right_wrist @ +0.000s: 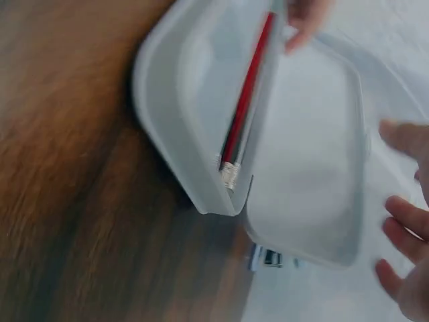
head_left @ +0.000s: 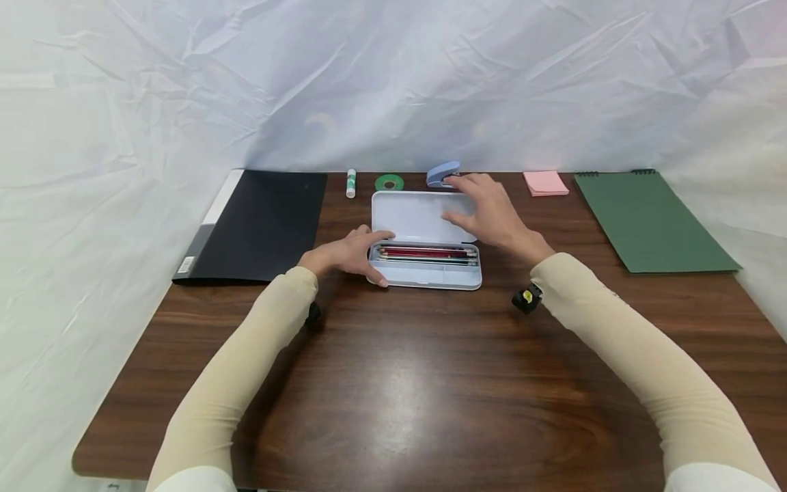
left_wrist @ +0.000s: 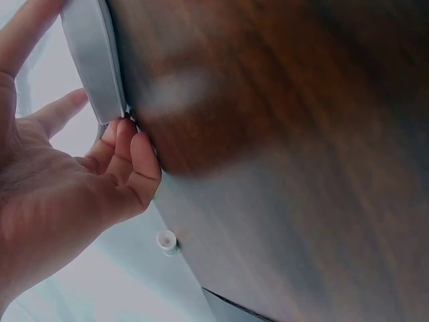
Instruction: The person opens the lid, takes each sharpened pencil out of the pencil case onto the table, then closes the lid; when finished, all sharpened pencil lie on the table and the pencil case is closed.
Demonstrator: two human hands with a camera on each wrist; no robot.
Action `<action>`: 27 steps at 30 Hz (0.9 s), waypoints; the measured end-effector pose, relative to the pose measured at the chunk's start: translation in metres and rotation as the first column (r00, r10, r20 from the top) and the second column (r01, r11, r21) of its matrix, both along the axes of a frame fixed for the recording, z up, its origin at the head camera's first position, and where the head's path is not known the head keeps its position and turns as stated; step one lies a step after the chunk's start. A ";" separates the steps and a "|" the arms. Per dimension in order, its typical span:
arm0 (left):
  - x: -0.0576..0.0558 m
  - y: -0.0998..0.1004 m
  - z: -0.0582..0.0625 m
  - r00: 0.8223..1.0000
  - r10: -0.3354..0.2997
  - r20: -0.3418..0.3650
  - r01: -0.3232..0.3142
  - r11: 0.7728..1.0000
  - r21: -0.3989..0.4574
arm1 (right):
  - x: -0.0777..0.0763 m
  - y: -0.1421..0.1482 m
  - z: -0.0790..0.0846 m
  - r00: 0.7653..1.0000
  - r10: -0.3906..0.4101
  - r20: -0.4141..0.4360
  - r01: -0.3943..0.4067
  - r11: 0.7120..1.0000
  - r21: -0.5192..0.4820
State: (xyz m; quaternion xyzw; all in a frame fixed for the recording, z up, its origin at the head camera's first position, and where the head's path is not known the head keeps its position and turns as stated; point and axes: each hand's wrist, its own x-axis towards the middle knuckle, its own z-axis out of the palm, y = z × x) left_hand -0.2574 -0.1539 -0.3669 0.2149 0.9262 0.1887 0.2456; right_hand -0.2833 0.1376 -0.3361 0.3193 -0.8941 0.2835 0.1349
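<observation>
A pale pencil case lies open on the table, its lid folded back on the far side. Several pencils, red and dark, fill its long compartment; the front compartments hold nothing. My left hand holds the case's left end, thumb at the front edge and fingers toward the hinge. In the left wrist view, the curled lower fingers touch a corner of the case. My right hand hovers by the lid's right side, fingers spread; in the right wrist view a gap separates its fingertips from the lid.
Behind the case are a glue stick, green tape and a blue stapler. A black folder lies left. Pink sticky notes and a green spiral pad lie right. A white sheet hangs behind.
</observation>
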 end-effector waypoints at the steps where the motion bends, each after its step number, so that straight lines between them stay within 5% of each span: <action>1: 0.000 0.000 0.000 1.000 0.001 -0.001 -0.001 1.000 0.001 | 0.002 -0.001 0.000 0.999 -0.008 -0.040 0.008 1.000 0.009; 4: 0.001 0.000 0.002 1.000 0.006 -0.002 -0.006 1.000 0.005 | 0.008 -0.005 0.001 0.994 -0.019 -0.111 0.021 1.000 0.011; 11: 0.003 0.002 0.004 1.000 0.016 0.014 -0.016 1.000 -0.004 | 0.014 -0.015 -0.008 0.989 0.086 -0.117 -0.079 0.995 0.066; 20: 0.003 0.003 0.003 0.999 0.027 0.040 -0.027 1.000 -0.010 | 0.025 -0.021 -0.027 0.977 0.164 0.136 -0.193 0.951 0.242; 27: 0.004 0.002 0.004 0.999 0.030 0.044 -0.030 1.000 -0.004 | 0.026 -0.026 -0.027 0.975 0.158 0.157 -0.199 0.935 0.295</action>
